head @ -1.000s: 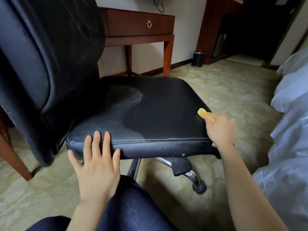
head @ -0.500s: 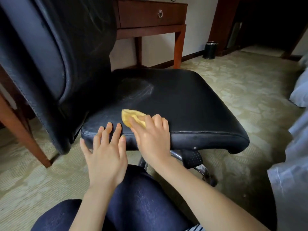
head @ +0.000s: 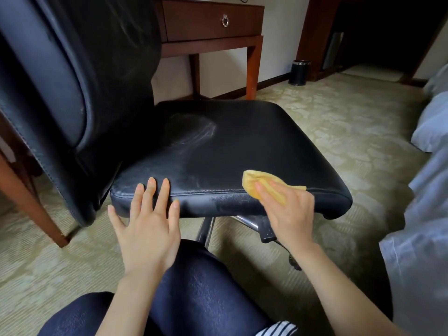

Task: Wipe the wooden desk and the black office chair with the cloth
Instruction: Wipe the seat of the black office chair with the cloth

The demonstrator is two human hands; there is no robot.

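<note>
At the lower centre of the frame, the yellow cloth (head: 264,184) lies on the near edge of the black office chair (head: 242,146) seat, toward its right corner, under the right hand (head: 288,209). That hand's fingers (head: 269,192) lie close together and fairly flat on the cloth, pressing it to the leather; the thumb cannot be made out. To its left, the left hand (head: 148,224) rests on the same edge with its fingers (head: 150,190) straight and spread, the tips on the seat top. Pale smears mark the seat's middle. The wooden desk (head: 211,20) with a ring-pull drawer stands behind the chair at upper centre, and a small black waste bin (head: 299,72) sits on the carpet (head: 339,117) to its right.
</note>
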